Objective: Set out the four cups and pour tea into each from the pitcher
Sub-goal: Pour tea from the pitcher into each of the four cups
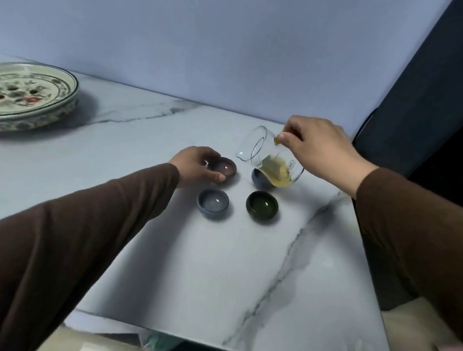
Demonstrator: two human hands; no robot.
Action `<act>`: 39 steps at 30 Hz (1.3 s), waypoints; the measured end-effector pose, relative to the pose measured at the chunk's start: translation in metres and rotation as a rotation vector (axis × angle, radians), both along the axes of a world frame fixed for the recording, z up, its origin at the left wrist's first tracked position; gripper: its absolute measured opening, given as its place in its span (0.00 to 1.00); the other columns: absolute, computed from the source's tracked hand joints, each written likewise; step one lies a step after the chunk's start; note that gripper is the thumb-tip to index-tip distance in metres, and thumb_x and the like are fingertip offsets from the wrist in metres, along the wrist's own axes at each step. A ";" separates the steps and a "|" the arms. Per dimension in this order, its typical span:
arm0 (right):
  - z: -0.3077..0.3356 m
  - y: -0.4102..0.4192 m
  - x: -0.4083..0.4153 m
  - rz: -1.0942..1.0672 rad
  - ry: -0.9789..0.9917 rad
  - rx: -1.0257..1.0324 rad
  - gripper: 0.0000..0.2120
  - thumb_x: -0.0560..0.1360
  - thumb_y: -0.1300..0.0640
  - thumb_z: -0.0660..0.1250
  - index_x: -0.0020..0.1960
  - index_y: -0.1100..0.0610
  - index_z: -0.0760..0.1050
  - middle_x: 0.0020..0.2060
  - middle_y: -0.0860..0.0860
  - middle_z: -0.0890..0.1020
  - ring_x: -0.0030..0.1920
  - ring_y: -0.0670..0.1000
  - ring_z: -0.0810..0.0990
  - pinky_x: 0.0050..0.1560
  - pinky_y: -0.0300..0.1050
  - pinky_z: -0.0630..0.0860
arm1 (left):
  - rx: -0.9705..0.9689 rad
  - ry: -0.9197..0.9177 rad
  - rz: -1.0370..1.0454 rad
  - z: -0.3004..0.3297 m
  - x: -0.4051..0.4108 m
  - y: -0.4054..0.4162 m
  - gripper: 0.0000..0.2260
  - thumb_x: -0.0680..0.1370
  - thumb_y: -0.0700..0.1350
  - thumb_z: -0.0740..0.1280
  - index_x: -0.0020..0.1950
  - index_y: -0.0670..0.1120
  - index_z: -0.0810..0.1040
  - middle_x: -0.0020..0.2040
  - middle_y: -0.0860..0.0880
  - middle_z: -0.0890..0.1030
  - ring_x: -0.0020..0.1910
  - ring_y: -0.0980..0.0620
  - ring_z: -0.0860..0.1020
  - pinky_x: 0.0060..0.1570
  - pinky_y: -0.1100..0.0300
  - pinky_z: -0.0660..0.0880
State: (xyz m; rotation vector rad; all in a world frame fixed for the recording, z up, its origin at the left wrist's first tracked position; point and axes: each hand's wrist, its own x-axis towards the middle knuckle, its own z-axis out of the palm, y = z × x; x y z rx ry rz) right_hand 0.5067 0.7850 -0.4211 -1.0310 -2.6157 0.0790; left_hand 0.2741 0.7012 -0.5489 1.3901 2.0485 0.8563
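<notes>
Four small cups stand in a square on the marble table (156,253): a purple-brown cup (225,168) far left, a blue cup (260,180) far right, a grey-blue cup (213,202) near left, a dark green cup (262,205) near right. My left hand (196,165) curls around the purple-brown cup, thumb and fingers touching its sides. My right hand (319,149) grips a glass pitcher (267,158) of yellow tea by its rim and handle, tilted with its spout to the left. The pitcher hangs over the blue cup and hides most of it.
A large painted plate (21,94) rests at the table's far left. A pale wall runs behind the table, and a dark curtain (438,98) hangs at the right. The table's near edge crosses the bottom, with floor and a green item below it.
</notes>
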 end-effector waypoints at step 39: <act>0.032 0.006 -0.059 0.120 -0.290 0.048 0.10 0.78 0.49 0.63 0.48 0.48 0.82 0.46 0.51 0.84 0.49 0.57 0.79 0.45 0.47 0.73 | -0.017 -0.041 0.022 -0.001 0.000 0.004 0.27 0.67 0.51 0.78 0.65 0.50 0.77 0.60 0.51 0.80 0.58 0.51 0.77 0.62 0.57 0.72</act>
